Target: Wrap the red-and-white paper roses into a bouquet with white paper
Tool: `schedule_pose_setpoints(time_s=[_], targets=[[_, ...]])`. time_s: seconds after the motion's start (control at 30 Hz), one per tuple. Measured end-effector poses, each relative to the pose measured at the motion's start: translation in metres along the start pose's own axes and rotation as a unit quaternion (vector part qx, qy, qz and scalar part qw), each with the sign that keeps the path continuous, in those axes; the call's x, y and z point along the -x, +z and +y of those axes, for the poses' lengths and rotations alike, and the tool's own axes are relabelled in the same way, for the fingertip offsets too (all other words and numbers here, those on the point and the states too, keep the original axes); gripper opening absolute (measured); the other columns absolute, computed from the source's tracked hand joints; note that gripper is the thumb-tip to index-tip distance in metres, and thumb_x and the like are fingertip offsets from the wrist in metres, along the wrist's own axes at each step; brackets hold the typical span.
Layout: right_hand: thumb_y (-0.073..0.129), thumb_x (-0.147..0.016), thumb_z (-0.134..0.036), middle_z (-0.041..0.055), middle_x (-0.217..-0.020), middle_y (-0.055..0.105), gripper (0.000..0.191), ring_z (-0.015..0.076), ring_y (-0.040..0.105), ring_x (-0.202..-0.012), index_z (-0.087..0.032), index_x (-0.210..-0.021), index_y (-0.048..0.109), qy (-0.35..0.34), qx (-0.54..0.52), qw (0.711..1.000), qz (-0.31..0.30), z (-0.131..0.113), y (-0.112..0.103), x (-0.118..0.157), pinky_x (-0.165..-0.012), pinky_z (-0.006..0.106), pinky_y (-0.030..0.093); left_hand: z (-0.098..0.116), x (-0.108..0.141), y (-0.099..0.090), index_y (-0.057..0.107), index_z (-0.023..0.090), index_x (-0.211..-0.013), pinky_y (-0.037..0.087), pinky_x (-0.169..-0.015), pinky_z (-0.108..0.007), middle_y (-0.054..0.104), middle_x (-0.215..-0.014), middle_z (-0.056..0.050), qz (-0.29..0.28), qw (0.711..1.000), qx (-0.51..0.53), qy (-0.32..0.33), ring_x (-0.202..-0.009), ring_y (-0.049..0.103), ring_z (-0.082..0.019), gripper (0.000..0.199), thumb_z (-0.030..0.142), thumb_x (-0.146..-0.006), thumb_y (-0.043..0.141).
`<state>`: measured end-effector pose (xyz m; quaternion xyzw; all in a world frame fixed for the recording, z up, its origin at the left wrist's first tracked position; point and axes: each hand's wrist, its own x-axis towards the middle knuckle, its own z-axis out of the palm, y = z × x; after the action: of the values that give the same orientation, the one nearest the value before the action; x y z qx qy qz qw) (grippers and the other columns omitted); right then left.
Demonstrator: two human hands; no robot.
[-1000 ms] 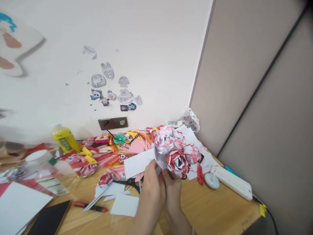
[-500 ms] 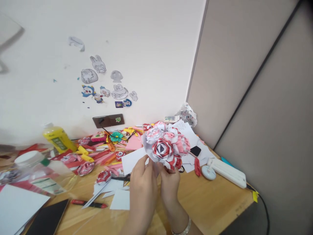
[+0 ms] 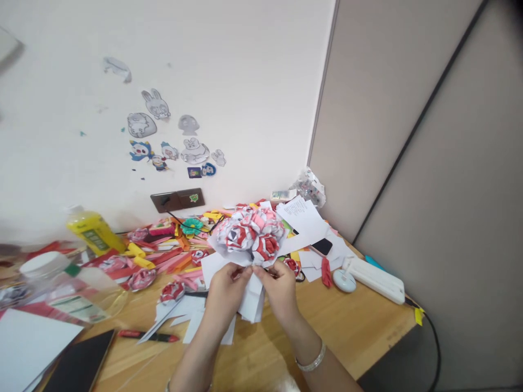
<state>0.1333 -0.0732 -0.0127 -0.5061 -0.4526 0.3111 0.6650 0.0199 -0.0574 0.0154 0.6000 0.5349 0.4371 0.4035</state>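
Note:
A bouquet of paper roses [image 3: 253,231] in red, pink and white stands tilted away from me over the middle of the table. White paper [image 3: 252,301] wraps its stems and flares out below the blooms. My left hand [image 3: 229,286] pinches the wrap from the left, thumb against fingers. From the right, my right hand [image 3: 280,286] pinches it close to the left thumb, and the two thumbs nearly meet. Whatever small thing lies between the fingertips is too small to make out. A bracelet [image 3: 312,359] circles my right wrist.
Paper scraps and loose paper roses [image 3: 172,291] cover the table's back and left. A yellow bottle [image 3: 93,231] and a clear plastic jug [image 3: 81,294] stand left. A red marker [image 3: 149,336] lies in front. At right are a phone [image 3: 322,246], mouse [image 3: 344,281] and power strip [image 3: 376,279].
The bouquet has moved left and a little lower, and now leans away from me. My hands have drawn apart to either side of its paper-wrapped stem, with the thumbs brought together in front.

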Motion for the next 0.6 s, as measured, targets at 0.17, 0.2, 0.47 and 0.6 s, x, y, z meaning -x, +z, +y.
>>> schedule_pose_setpoints(time_s=[0.17,0.2,0.47,0.6], targets=[[0.063,-0.074,-0.029,0.0009,-0.077,0.051,0.017,0.0124,0.049,-0.066,-0.017,-0.061,0.064,-0.097,0.007,0.989,-0.111,-0.001,-0.011,-0.012,-0.055,0.022,0.039,-0.005,0.002,-0.003,0.066,0.012,-0.072,0.043,-0.057,-0.026,0.067,-0.060,-0.002,-0.059,0.983,0.164,-0.055,-0.059,0.059,-0.018,0.030,0.041,-0.063,0.068],[0.061,-0.075,-0.030,0.0007,-0.076,0.051,0.019,0.0125,0.050,-0.066,-0.017,-0.061,0.064,-0.096,0.000,0.987,-0.128,0.000,-0.012,-0.013,-0.055,0.022,0.039,-0.007,0.002,-0.003,0.066,0.012,-0.072,0.043,-0.057,-0.026,0.066,-0.058,-0.002,-0.066,0.978,0.188,-0.068,-0.057,0.058,-0.016,0.030,0.041,-0.063,0.069],[0.057,-0.080,-0.032,0.0024,-0.081,0.051,0.020,0.0156,0.051,-0.075,-0.019,-0.072,0.069,-0.094,-0.014,0.976,-0.198,-0.004,-0.018,-0.015,-0.065,0.025,0.041,-0.018,0.003,-0.003,0.061,0.012,-0.070,0.037,-0.052,-0.021,0.056,-0.055,0.003,-0.130,0.952,0.254,-0.107,-0.052,0.048,-0.010,0.034,0.045,-0.067,0.067],[0.056,-0.081,-0.030,0.0021,-0.081,0.051,0.019,0.0161,0.052,-0.078,-0.020,-0.074,0.070,-0.110,-0.014,0.970,-0.218,-0.001,-0.019,-0.015,-0.069,0.026,0.041,-0.018,0.007,-0.001,0.059,0.013,-0.072,0.038,-0.055,-0.020,0.056,-0.060,0.003,-0.144,0.936,0.299,-0.121,-0.057,0.048,-0.010,0.033,0.044,-0.067,0.068]])
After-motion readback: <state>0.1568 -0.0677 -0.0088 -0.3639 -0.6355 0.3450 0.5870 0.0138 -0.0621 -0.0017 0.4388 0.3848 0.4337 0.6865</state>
